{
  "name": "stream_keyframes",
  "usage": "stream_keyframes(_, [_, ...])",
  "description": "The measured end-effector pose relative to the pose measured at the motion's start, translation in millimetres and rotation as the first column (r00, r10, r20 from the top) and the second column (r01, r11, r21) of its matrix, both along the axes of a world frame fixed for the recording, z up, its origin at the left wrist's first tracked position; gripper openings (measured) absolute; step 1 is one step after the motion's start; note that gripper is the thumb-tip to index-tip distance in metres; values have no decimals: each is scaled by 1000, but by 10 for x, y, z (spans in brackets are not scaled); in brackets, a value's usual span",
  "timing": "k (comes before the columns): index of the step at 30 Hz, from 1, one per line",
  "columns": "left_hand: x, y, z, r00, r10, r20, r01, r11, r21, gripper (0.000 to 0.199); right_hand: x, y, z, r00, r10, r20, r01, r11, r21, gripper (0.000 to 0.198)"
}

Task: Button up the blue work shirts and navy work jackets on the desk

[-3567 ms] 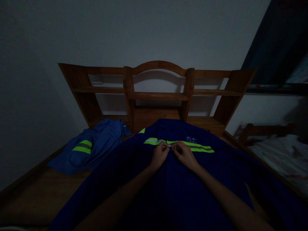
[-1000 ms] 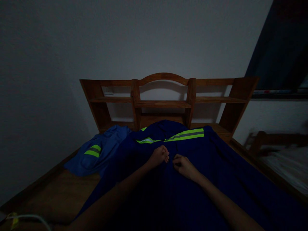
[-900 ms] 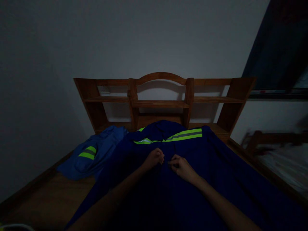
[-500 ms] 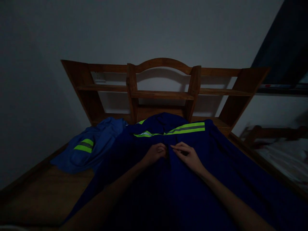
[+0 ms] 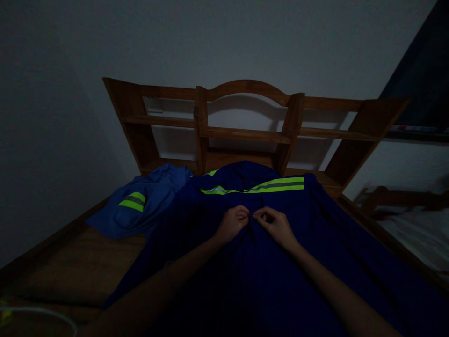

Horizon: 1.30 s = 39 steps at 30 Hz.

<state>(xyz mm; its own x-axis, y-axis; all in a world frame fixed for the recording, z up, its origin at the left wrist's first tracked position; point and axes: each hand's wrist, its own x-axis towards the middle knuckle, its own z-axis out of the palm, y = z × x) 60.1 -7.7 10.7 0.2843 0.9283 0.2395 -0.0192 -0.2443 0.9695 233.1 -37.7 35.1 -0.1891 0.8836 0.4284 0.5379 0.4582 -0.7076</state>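
Observation:
A dark blue work jacket with yellow-green and grey reflective bands lies spread out before me, its collar end toward the wooden shelf. My left hand is closed, pinching the jacket's front near the middle, just below the band. Close beside it, my right hand also pinches the front edge between thumb and fingertips. The fingertips of both hands nearly meet. Dim light hides any button or other small part between them.
A lighter blue garment with a reflective patch lies crumpled at the left on the wooden desktop. Behind stands a wooden shelf unit against the wall. A curved pale rim shows at the lower left, pale fabric at the right.
My left hand has moved slightly up and right, its fingertips closer to the right hand's. The whole view has shifted a little, bringing the pale rim further into sight.

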Motion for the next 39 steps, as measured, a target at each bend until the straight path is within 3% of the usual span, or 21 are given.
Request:
stream_keyframes(5, [1, -6, 8, 999, 2, 47, 4, 992, -129, 18, -6, 53, -66, 998, 30, -62, -34, 997, -64, 17])
stream_keyframes(9, [28, -17, 26, 985, 39, 170, 19, 945, -328, 17, 19, 84, -111, 996, 52, -69, -59, 993, -101, 16])
stream_keyframes(11, [43, -19, 23, 981, 52, 188, 21, 930, -366, 24, 25, 88, -122, 997, 60, -55, -65, 993, -101, 15])
stream_keyframes(16, [57, -6, -33, 990, 60, 129, -10, 934, -357, 31, 13, 72, -119, 997, 80, 5, -79, 994, -81, 12])
stream_keyframes(21, [43, -30, 10, 989, 89, 121, -34, 917, -399, 23, 2, 37, -74, 994, 92, 61, -88, 994, -66, 10])
stream_keyframes(27, [36, -58, 70, 988, 96, 125, -36, 909, -416, 18, -2, 23, -43, 994, 71, 82, -67, 996, -58, 11])
stream_keyframes(39, [8, 17, -39, 990, 67, 127, -12, 921, -390, 23, -8, 16, -68, 994, 88, 58, -85, 995, -57, 11])
